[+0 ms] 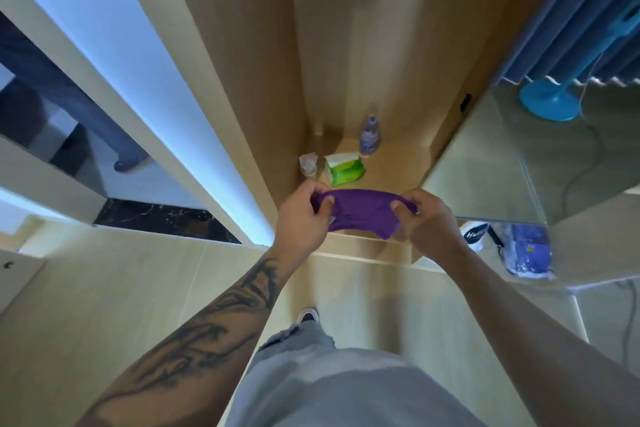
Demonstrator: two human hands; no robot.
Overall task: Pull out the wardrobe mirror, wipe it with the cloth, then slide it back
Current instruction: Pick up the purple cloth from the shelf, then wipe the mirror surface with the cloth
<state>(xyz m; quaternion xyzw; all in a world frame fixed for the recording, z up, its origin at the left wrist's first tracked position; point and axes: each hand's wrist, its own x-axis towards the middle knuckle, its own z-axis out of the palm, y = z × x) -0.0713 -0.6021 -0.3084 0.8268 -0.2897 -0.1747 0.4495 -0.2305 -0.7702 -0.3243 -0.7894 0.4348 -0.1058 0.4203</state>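
Observation:
I hold a purple cloth stretched between both hands in front of the open wooden wardrobe. My left hand pinches its left end and my right hand pinches its right end. A glassy, reflective panel, apparently the pulled-out mirror, stands just right of the open compartment. Its lower edge is close to my right hand, and neither hand touches it.
On the wardrobe floor lie a water bottle, a green tissue pack and crumpled clear plastic. A blue fan and blue packets are at the right. A dark glossy panel at the left reflects legs.

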